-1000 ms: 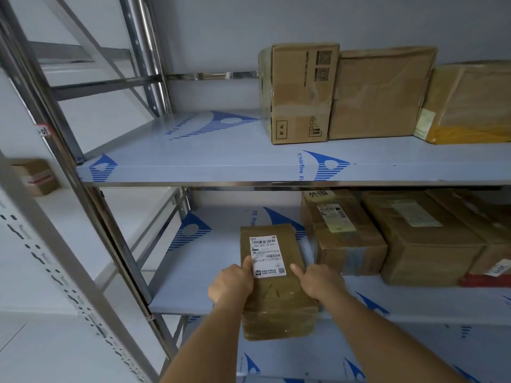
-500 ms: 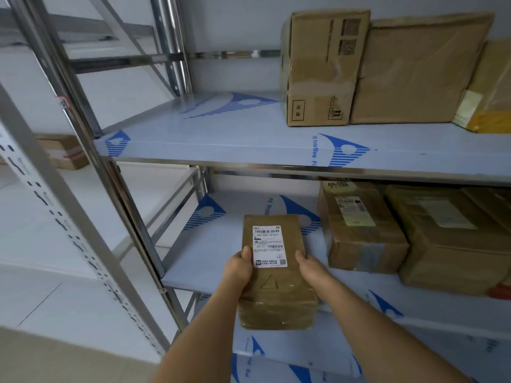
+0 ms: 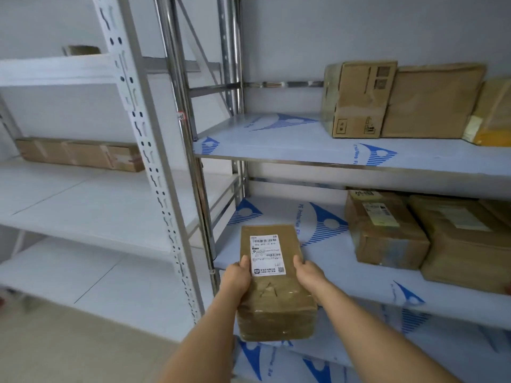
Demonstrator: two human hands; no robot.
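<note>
Gripping parcel [image 3: 275, 308], label [image 3: 267, 255] "502-602-12-819".

The fingers of the left hand [image 3: 237, 280] and right hand [image 3: 309, 275] vanish under the parcel [image 3: 273, 299]; up and right of them, a box [image 3: 495, 111] runs off the edge.

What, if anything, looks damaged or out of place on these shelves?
The upright carton on the upper shelf looks scuffed and creased on its front. The labelled parcel overhangs the front edge of the lower shelf, but the left hand and right hand grip its sides.
</note>
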